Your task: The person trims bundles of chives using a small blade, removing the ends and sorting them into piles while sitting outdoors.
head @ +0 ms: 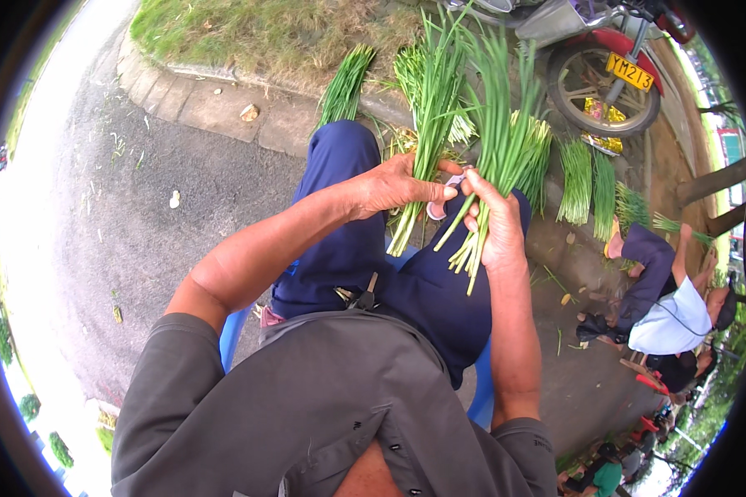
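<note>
My left hand (pixel 395 186) is closed around the lower stalks of a bunch of long green stems (pixel 434 118), which look like garlic scapes or flowering chives, with their pale ends pointing down over my lap. Just to the right, my right hand (pixel 496 217) grips a second bunch (pixel 497 124), its cut ends fanned out below the fingers. The two hands almost touch, thumb and fingertips facing each other. Behind them a pile of the same stems (pixel 410 74) lies by the curb, and another bundle (pixel 348 84) rests beyond my left knee.
More bundles (pixel 575 180) lie in a row to the right, near a parked motorcycle's front wheel (pixel 603 84). A seated person (pixel 671 317) in a light top handles stems at the right. A curb (pixel 211 102) borders grass ahead. I sit on a blue plastic seat (pixel 482 385).
</note>
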Demonstrator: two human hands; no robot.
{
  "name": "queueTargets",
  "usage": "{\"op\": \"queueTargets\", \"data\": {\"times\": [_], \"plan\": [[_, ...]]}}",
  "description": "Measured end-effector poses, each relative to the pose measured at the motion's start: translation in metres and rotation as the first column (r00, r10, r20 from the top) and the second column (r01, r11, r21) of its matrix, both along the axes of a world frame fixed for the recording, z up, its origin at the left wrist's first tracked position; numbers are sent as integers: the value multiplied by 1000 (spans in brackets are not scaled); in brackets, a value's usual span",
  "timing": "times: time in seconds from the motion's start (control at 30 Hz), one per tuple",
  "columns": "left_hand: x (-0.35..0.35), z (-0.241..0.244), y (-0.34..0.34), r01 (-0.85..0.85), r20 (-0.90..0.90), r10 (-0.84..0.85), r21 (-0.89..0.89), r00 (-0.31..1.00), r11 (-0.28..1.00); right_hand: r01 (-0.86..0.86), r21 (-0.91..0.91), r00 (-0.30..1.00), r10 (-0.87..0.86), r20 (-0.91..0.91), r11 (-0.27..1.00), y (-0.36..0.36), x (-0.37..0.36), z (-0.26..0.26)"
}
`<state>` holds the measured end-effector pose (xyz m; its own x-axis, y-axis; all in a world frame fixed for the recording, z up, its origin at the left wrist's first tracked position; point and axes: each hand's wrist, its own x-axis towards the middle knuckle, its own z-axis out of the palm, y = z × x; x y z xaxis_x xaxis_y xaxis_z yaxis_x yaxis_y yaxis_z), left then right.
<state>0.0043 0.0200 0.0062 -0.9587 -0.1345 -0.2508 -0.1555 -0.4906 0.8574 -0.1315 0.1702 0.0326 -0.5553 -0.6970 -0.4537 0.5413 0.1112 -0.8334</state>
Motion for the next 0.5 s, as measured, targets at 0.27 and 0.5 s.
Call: {"op": "queueTargets", "data": {"times": [0.27,0.5], "plan": [[0,4,-5,-31,20,31,-21,999,999,318,-313,945,-273,182,895,12,-40,-8],[-4,-1,-1,-101,-10,102,77,995,992,334,-441,942,-287,172,833,27,-61,-3]]}}
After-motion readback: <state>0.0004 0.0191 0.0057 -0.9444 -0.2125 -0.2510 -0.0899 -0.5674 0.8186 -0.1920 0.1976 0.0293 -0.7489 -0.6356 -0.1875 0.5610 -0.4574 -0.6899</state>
